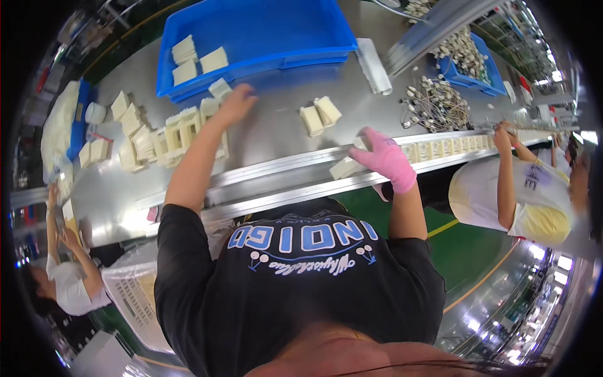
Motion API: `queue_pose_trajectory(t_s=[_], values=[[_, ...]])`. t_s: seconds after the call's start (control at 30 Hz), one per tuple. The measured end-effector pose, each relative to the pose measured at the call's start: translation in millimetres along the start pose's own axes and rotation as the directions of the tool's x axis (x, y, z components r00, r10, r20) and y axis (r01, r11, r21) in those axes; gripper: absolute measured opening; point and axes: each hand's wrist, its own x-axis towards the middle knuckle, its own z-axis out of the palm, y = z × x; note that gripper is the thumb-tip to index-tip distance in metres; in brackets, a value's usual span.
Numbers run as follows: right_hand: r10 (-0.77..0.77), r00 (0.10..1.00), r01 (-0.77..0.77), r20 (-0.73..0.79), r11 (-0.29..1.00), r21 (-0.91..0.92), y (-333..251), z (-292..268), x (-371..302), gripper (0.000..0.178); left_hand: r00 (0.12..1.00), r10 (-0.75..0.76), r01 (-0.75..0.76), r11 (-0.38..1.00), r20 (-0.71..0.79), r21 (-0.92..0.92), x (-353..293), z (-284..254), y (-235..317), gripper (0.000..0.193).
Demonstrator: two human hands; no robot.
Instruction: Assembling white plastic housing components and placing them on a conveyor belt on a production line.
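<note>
My left hand [237,104], bare, is over the metal table just in front of a large blue tray. Its fingers are loosely bent and a little apart, and I see nothing in them. Beside it a cream plastic piece [220,88] leans near the tray's front edge. Below the wrist stands a row of cream rectangular frames [182,133]. My right hand [384,158], in a pink glove, hovers open over the metal rail channel [282,173], thumb and fingers spread. Under its fingers a cream piece [345,168] lies in the channel. Two cream blocks [320,115] sit between my hands.
The blue tray [264,60] holds several cream stacks. More cream pieces [130,122] lie at left. A heap of cabled parts [438,105], a blue bin [461,74] and a metal post [433,34] are at right. Co-workers [512,191] work on both sides.
</note>
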Motion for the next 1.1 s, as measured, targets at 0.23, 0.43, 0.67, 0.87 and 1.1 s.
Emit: queue_pose_trajectory(t_s=[0.23,0.43,0.67,0.87,1.1], values=[[-0.113,0.81,-0.282,-0.576,0.786,-0.55,55.0,27.4,2.8,0.036,0.971,-0.033,0.171,0.788,-0.238,0.591,31.2,-4.1,-64.1,0.041],[-0.145,0.89,0.005,-0.432,0.951,-0.31,36.6,43.5,103.0,0.031,0.996,0.067,-0.086,0.882,0.058,0.464,41.0,40.9,-55.7,0.024],[0.127,0.992,-0.126,-0.026,0.893,-0.432,19.2,61.7,153.7,0.061,0.974,0.074,-0.112,0.979,0.213,0.172,17.0,5.2,12.9,0.032],[0.055,0.998,-0.053,-0.009,0.89,-0.452,16.3,59.2,150.0,0.063,0.993,0.048,-0.102,0.786,-0.105,-0.609,-18.8,-15.3,48.8,0.033],[-0.171,0.97,0.214,-0.173,0.936,0.278,-13.4,25.6,106.9,0.032,0.947,-0.304,0.233,0.42,0.107,-0.877,-41.5,4.3,62.9,0.017]])
